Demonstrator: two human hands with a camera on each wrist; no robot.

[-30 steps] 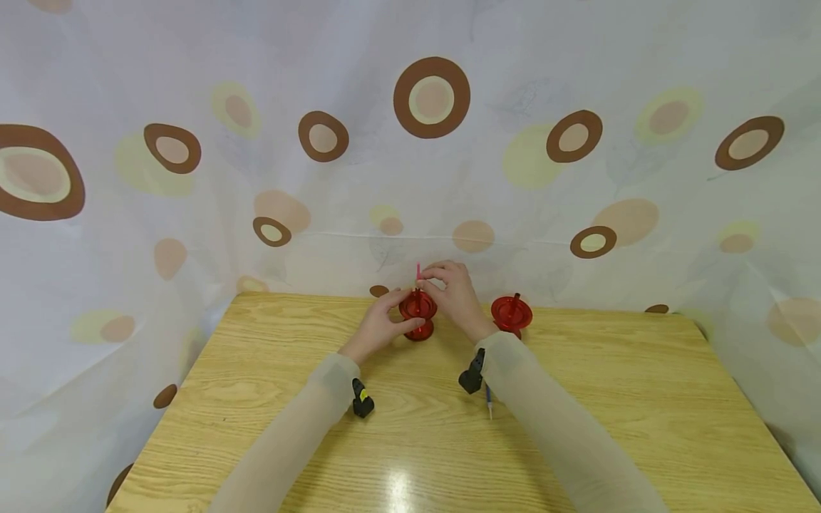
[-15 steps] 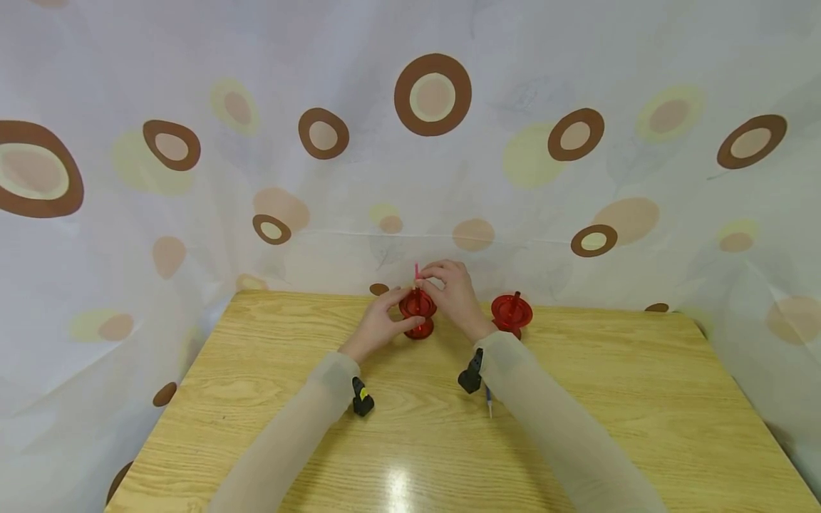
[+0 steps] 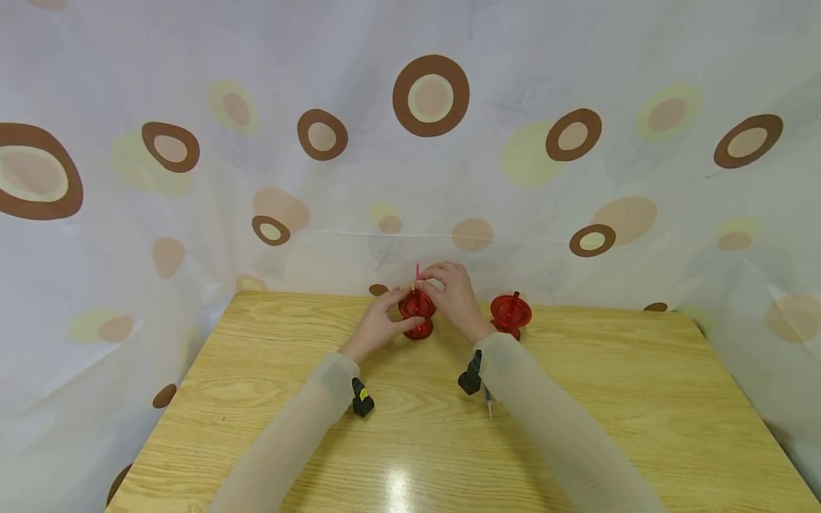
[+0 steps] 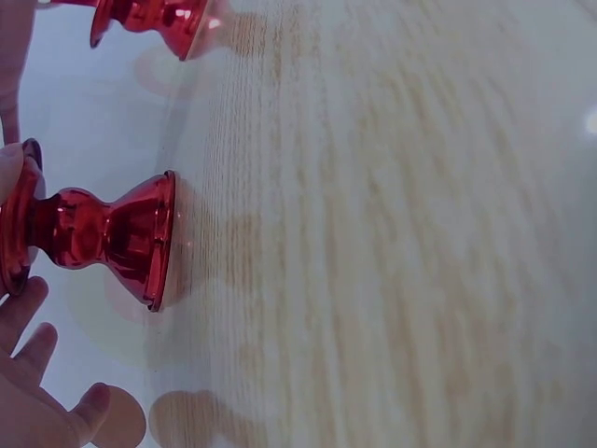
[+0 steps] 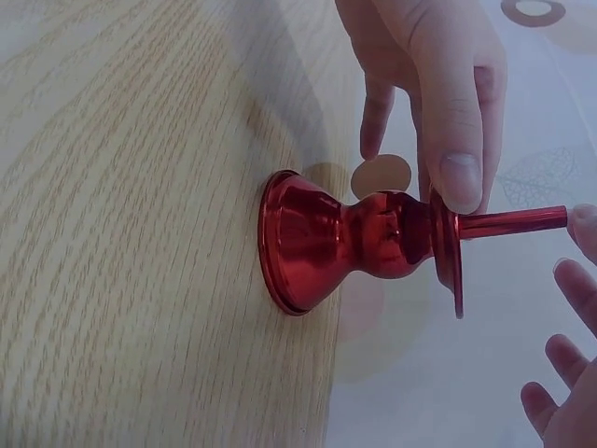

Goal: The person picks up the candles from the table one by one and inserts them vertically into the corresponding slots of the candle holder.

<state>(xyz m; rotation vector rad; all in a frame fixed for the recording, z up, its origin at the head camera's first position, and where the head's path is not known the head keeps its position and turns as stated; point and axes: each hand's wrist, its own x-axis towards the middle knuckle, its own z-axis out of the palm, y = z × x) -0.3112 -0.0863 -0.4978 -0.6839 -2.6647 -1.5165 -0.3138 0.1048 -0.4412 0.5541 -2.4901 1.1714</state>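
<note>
A shiny red candle holder [image 3: 418, 331] stands upright near the table's back edge; its flared base and waist show in the left wrist view [image 4: 93, 229]. My left hand [image 3: 378, 325] grips its dish, the thumb on the rim in the right wrist view. From the dish rises a narrow red tube [image 5: 518, 222]. At the tube's top, my right hand [image 3: 454, 293] pinches a thin pink candle [image 3: 417, 271] between thumb and fingertips. The candle stands upright; whether its lower end sits inside the tube is hidden by the fingers.
A second red candle holder [image 3: 511, 312] stands to the right, beside my right wrist. A thin blue stick with a pale tip [image 3: 489, 406] lies on the wooden table [image 3: 256, 399], partly hidden by the right sleeve. A patterned sheet [image 3: 359, 192] hangs behind the table.
</note>
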